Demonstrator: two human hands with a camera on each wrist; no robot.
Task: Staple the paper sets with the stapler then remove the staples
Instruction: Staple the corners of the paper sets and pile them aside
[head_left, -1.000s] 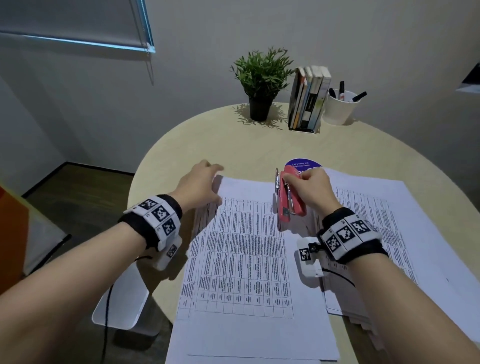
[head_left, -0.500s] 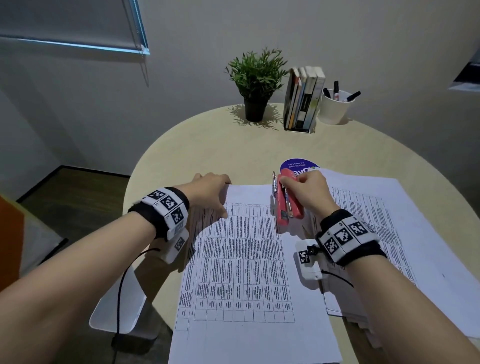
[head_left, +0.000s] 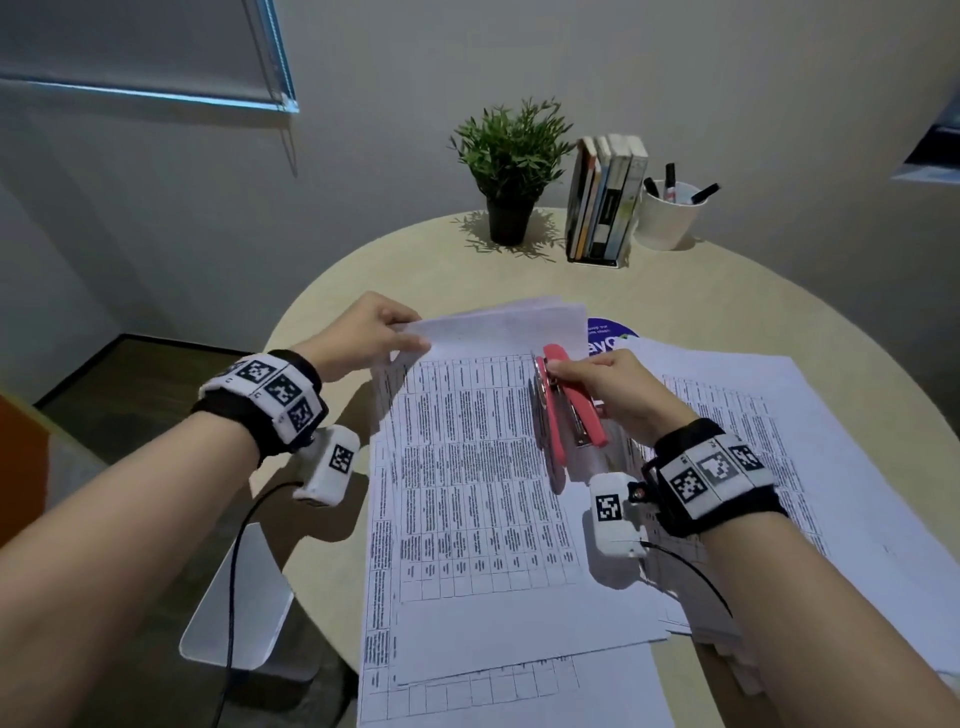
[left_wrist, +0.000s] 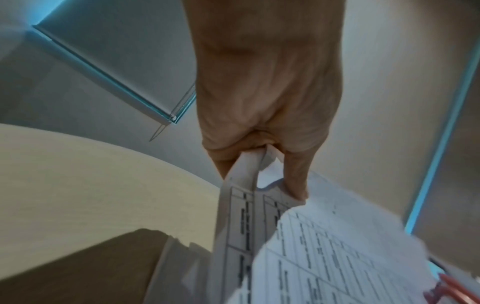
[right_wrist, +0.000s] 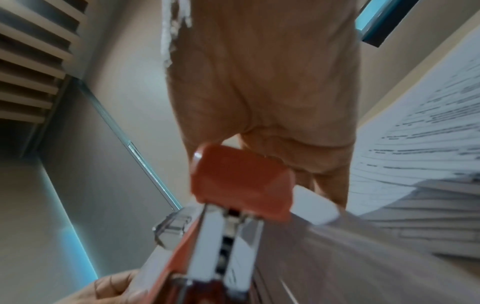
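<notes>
A set of printed table sheets (head_left: 478, 467) lies on the round table in front of me. My left hand (head_left: 379, 338) pinches its far left corner and lifts the top edge off the table; in the left wrist view the left hand (left_wrist: 262, 148) holds the paper corner (left_wrist: 249, 170) between thumb and fingers. My right hand (head_left: 608, 384) grips a red stapler (head_left: 571, 410), tilted on its side, over the sheets' right edge. In the right wrist view the stapler (right_wrist: 239, 185) fills the middle, its metal magazine showing, under the right hand (right_wrist: 272, 102).
A second pile of printed sheets (head_left: 810, 467) lies to the right. At the table's back stand a potted plant (head_left: 511, 166), a row of books (head_left: 605, 200) and a white pen cup (head_left: 670, 213). A blue round disc (head_left: 608, 335) peeks out behind the stapler.
My left hand has taken hold of the paper set's far left corner and raised the top edge. My right hand has tipped the stapler further over.
</notes>
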